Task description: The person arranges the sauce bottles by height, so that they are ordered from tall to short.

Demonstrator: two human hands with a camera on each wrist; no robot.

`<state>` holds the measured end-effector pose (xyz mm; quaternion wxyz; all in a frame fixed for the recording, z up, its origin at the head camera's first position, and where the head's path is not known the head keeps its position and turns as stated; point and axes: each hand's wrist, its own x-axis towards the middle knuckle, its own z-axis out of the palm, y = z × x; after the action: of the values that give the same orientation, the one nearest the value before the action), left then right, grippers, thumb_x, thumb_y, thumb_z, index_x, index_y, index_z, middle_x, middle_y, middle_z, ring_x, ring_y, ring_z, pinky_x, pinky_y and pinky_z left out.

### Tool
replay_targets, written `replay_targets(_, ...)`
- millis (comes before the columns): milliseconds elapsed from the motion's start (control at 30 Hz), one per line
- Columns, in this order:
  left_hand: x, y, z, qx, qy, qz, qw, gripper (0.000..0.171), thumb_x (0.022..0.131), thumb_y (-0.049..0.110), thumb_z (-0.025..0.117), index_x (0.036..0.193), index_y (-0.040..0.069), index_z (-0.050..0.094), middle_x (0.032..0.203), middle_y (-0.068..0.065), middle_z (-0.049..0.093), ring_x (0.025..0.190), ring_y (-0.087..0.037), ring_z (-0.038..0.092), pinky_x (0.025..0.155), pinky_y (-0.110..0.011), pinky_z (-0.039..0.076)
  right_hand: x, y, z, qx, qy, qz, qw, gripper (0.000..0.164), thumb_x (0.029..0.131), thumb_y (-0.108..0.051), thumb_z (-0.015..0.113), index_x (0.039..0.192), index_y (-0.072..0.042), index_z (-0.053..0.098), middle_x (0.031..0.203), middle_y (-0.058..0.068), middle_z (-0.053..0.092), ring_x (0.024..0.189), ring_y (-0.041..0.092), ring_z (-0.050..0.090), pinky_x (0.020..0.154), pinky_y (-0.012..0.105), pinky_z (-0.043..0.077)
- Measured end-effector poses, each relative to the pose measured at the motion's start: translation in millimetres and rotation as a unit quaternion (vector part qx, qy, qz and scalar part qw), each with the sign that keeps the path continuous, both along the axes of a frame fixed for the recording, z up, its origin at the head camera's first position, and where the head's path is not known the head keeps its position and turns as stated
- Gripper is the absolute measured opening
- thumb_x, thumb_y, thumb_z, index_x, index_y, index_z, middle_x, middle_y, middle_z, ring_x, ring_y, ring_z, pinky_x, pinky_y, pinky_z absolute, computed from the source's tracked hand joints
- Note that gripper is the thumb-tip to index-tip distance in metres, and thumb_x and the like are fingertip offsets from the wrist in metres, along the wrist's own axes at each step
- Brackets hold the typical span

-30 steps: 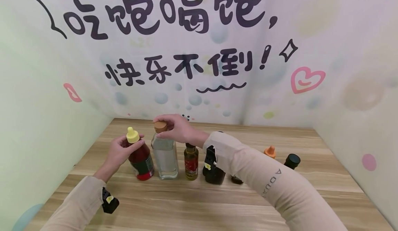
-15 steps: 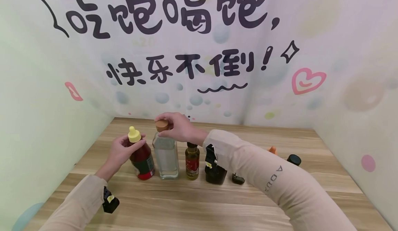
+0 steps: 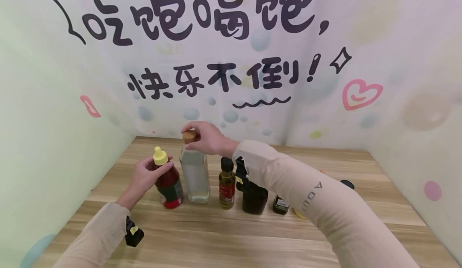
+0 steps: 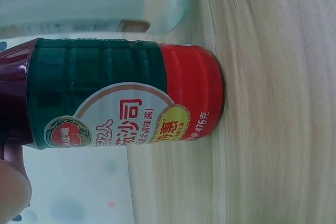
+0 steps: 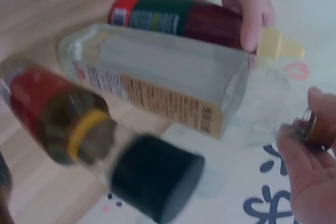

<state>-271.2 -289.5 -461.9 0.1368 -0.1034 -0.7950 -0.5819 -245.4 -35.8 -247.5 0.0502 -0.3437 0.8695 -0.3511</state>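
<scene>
My left hand [image 3: 146,175] holds the neck of a ketchup bottle [image 3: 170,187] with a yellow nozzle cap, which stands on the wooden table. Its green and red label [image 4: 126,93] fills the left wrist view. Just right of it, my right hand [image 3: 209,138] grips a tall clear glass bottle [image 3: 195,175] by its brown cap [image 3: 189,136]. This bottle is upright, its base slightly above the table. In the right wrist view, the fingers close round the cap [image 5: 321,129]. A small oil bottle [image 3: 226,189] with a black cap stands to the right, untouched.
A dark bottle [image 3: 254,199] and a small dark jar [image 3: 280,204] continue the row rightward, partly behind the right sleeve [image 3: 288,179]. Beyond it a black cap [image 3: 347,184] shows. A printed cloth wall [image 3: 216,111] rises behind the wooden table [image 3: 202,240].
My right hand has risen a little, and the clear glass bottle has come up with it. The left hand still holds the ketchup bottle in place. The head view has shifted slightly.
</scene>
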Motion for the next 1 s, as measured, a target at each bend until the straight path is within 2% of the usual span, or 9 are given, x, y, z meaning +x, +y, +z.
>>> replay_targets(167, 25.9, 25.2, 40.4, 0.033, -0.002, -0.021, 0.9992, 0.033, 0.081, 0.025, 0.065, 0.110, 0.010, 0.062, 0.106, -0.006, 0.063, 0.090, -0.017, 0.059, 0.070, -0.031, 0.050, -15.6, 0.9, 3.1, 0.003, 0.006, 0.010, 1.000, 0.035, 0.077, -0.006, 0.068, 0.110, -0.008, 0.055, 0.092, 0.007, 0.057, 0.075, 0.016, 0.054, 0.066, 0.019, 0.044)
replay_targets(200, 24.2, 25.4, 39.9, 0.020, -0.012, -0.006, 0.9997, 0.034, 0.082, 0.025, 0.064, 0.112, 0.009, 0.061, 0.108, -0.007, 0.062, 0.090, -0.016, 0.059, 0.070, -0.032, 0.050, -18.5, 0.4, 3.1, 0.007, 0.007, 0.011, 1.000, 0.034, 0.077, -0.006, 0.068, 0.109, -0.008, 0.055, 0.092, 0.007, 0.057, 0.075, 0.016, 0.054, 0.067, 0.019, 0.044)
replay_targets(300, 44.9, 41.0, 66.8, 0.009, -0.032, 0.004, 0.9994, 0.037, 0.083, 0.026, 0.063, 0.112, 0.004, 0.058, 0.106, -0.005, 0.063, 0.090, -0.013, 0.058, 0.075, -0.030, 0.049, -26.0, -1.8, 2.5, 0.012, 0.006, 0.015, 1.000, 0.034, 0.078, -0.006, 0.067, 0.109, -0.007, 0.054, 0.094, 0.007, 0.056, 0.077, 0.016, 0.053, 0.068, 0.019, 0.044)
replay_targets(400, 57.2, 47.7, 81.1, 0.004, -0.046, 0.009, 0.9989, 0.042, 0.082, 0.029, 0.063, 0.112, 0.001, 0.057, 0.107, -0.008, 0.062, 0.089, -0.010, 0.058, 0.076, -0.028, 0.048, -32.1, -3.9, 1.0, 0.003, 0.013, 0.017, 1.000, 0.034, 0.078, -0.005, 0.067, 0.110, -0.005, 0.054, 0.094, 0.008, 0.056, 0.078, 0.016, 0.054, 0.068, 0.019, 0.044)
replay_targets(467, 58.8, 46.8, 80.7, 0.002, -0.037, 0.012, 0.9993, 0.040, 0.082, 0.029, 0.063, 0.111, 0.002, 0.058, 0.105, -0.004, 0.063, 0.086, -0.007, 0.058, 0.072, -0.024, 0.048, -36.2, -5.1, 0.1, -0.005, 0.022, 0.015, 1.000, 0.035, 0.078, -0.006, 0.067, 0.110, -0.004, 0.054, 0.094, 0.008, 0.057, 0.078, 0.015, 0.054, 0.068, 0.018, 0.044)
replay_targets(767, 57.6, 43.3, 78.0, -0.018, -0.016, 0.020, 0.9995, 0.038, 0.082, 0.029, 0.063, 0.109, 0.002, 0.059, 0.106, -0.012, 0.062, 0.086, -0.011, 0.059, 0.072, -0.026, 0.049, -50.3, -15.3, 3.1, -0.016, 0.050, -0.013, 0.999, 0.036, 0.078, -0.006, 0.067, 0.112, -0.004, 0.054, 0.099, 0.009, 0.057, 0.081, 0.016, 0.054, 0.070, 0.019, 0.043)
replay_targets(833, 50.2, 38.1, 67.4, -0.008, -0.004, 0.015, 0.9999, 0.035, 0.083, 0.026, 0.063, 0.110, 0.004, 0.060, 0.106, -0.012, 0.062, 0.086, -0.014, 0.059, 0.071, -0.027, 0.049, -50.9, -18.2, 2.8, -0.022, 0.046, -0.029, 0.998, 0.037, 0.078, -0.006, 0.066, 0.113, -0.004, 0.054, 0.102, 0.009, 0.057, 0.084, 0.016, 0.054, 0.072, 0.020, 0.043)
replay_targets(967, 22.1, 18.0, 29.1, 0.018, 0.029, -0.008, 0.9994, 0.031, 0.082, 0.018, 0.063, 0.111, 0.007, 0.061, 0.106, -0.011, 0.062, 0.087, -0.018, 0.060, 0.068, -0.027, 0.050, -51.2, -24.5, -0.2, -0.040, 0.035, -0.060, 0.997, 0.038, 0.078, -0.004, 0.066, 0.113, -0.005, 0.054, 0.105, 0.009, 0.056, 0.087, 0.017, 0.054, 0.073, 0.020, 0.043)
replay_targets(1000, 23.1, 17.9, 28.6, 0.035, 0.037, -0.026, 0.9983, 0.031, 0.082, 0.018, 0.064, 0.111, 0.007, 0.061, 0.106, -0.011, 0.063, 0.088, -0.018, 0.060, 0.070, -0.028, 0.050, -51.7, -26.0, -1.4, -0.043, 0.034, -0.065, 0.996, 0.037, 0.078, -0.004, 0.066, 0.113, -0.005, 0.055, 0.105, 0.008, 0.056, 0.087, 0.016, 0.054, 0.073, 0.019, 0.043)
